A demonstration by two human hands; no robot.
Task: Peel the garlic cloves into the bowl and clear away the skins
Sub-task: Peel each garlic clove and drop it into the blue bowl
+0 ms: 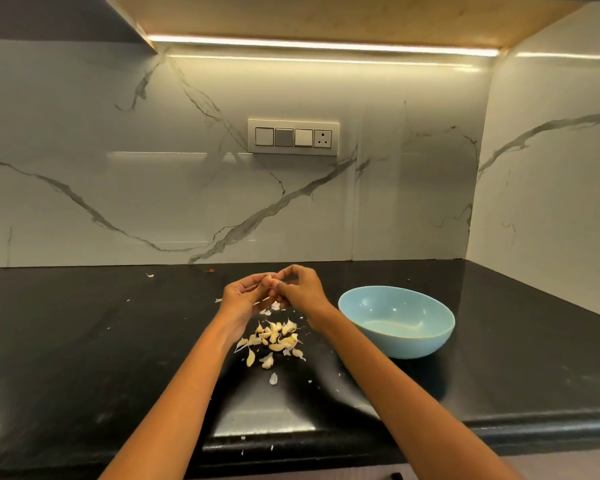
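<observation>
Because you are working one small pale garlic clove [270,280] between both hands, you hold it raised above the glossy black stone countertop [84,341], out past the heap, so that whatever flakes off falls clear of the dish; your left hand [245,295] cups and pinches the clove from its side, fingers curled round it, while your right hand [300,289] nips at it with thumb and fingertips, seemingly picking at the papery skin; how much skin remains on it is too small to tell. The loose heap of unpeeled cream-coloured cloves [274,339] lies just below your wrists, near enough for either hand to reach; thin white skin flakes [273,378] are scattered around it and toward the front edge. The round pale-blue bowl [395,320] stands just beside your right forearm, on the side of the picking hand, so a finished clove needs only a short carry; its inside looks empty from here, so I judge the task is at its very start, with the clearing of skins not yet begun.
</observation>
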